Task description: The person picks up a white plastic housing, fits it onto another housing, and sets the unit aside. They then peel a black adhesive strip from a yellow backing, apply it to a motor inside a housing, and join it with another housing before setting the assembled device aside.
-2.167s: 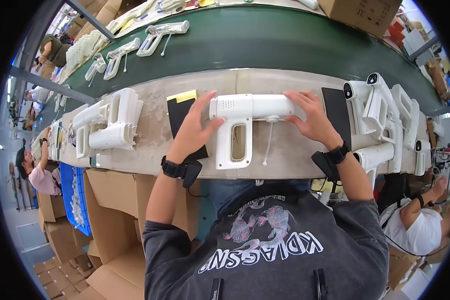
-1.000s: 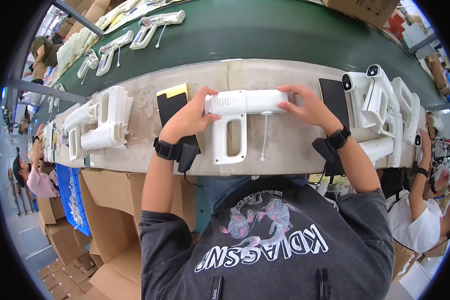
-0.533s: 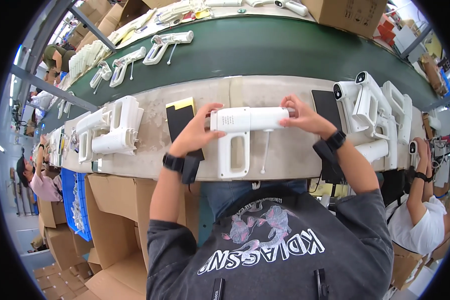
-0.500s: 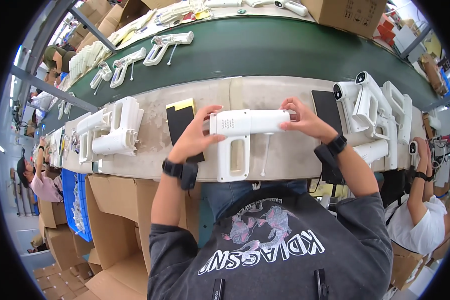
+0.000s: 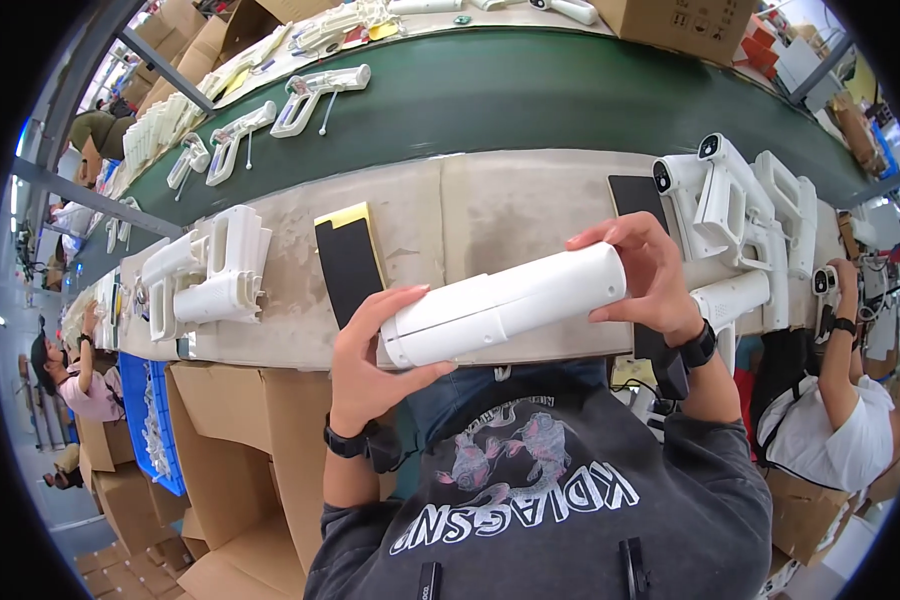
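Note:
I hold a long white plastic gun-shaped device point(image 5: 505, 305) in both hands, lifted off the bench and close to my chest, its barrel tilted up to the right. My left hand point(image 5: 370, 360) grips its left end. My right hand point(image 5: 642, 272) is wrapped over its right end. Both wrists wear black straps. The device's handle is hidden behind the barrel.
A beige workbench point(image 5: 470, 210) holds a black pad with a yellow edge point(image 5: 348, 262), a stack of white devices at the left point(image 5: 210, 280) and another at the right point(image 5: 740, 210). Behind runs a green conveyor belt point(image 5: 530, 95) carrying more devices. Cardboard boxes point(image 5: 240, 440) stand below; a co-worker point(image 5: 830, 400) sits at the right.
The white device has come up off the bench and toward me, turned so its handle no longer shows. Both hands stayed on its ends.

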Action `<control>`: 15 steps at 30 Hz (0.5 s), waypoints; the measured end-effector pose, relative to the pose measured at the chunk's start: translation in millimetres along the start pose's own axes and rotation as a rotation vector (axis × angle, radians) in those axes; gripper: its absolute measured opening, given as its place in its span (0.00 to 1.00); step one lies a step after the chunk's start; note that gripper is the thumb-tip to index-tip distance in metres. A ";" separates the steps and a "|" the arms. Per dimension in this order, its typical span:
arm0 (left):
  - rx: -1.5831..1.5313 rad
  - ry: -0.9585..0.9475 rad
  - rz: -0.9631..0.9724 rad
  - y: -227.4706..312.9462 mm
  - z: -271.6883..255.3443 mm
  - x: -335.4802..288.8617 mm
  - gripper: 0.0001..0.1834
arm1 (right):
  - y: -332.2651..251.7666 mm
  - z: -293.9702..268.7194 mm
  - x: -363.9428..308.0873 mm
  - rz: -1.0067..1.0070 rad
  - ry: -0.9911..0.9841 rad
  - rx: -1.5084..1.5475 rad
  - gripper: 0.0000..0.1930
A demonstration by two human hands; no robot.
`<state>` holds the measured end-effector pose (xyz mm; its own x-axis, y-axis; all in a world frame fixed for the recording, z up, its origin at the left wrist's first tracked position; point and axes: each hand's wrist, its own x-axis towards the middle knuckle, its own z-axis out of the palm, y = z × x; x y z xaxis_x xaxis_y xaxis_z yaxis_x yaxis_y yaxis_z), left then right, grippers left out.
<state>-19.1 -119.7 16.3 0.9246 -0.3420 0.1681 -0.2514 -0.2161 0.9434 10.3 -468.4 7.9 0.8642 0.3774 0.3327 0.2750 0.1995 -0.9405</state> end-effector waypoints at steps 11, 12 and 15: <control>-0.316 0.025 -0.086 5.2 19.0 6.7 0.44 | -15.7 3.5 -24.0 0.126 0.195 0.203 0.40; -0.304 0.039 -0.055 -0.1 21.2 7.7 0.50 | -15.8 1.2 -22.4 0.145 0.258 0.262 0.38; -0.255 0.130 0.012 -6.0 33.0 24.8 0.50 | -25.1 -32.1 -30.5 0.163 0.536 0.335 0.26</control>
<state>-4.1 -157.1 5.4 0.9549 -0.2197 0.1997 -0.1981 0.0297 0.9797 -9.5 -513.9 19.2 0.9979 -0.0590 0.0256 0.0509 0.4811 -0.8752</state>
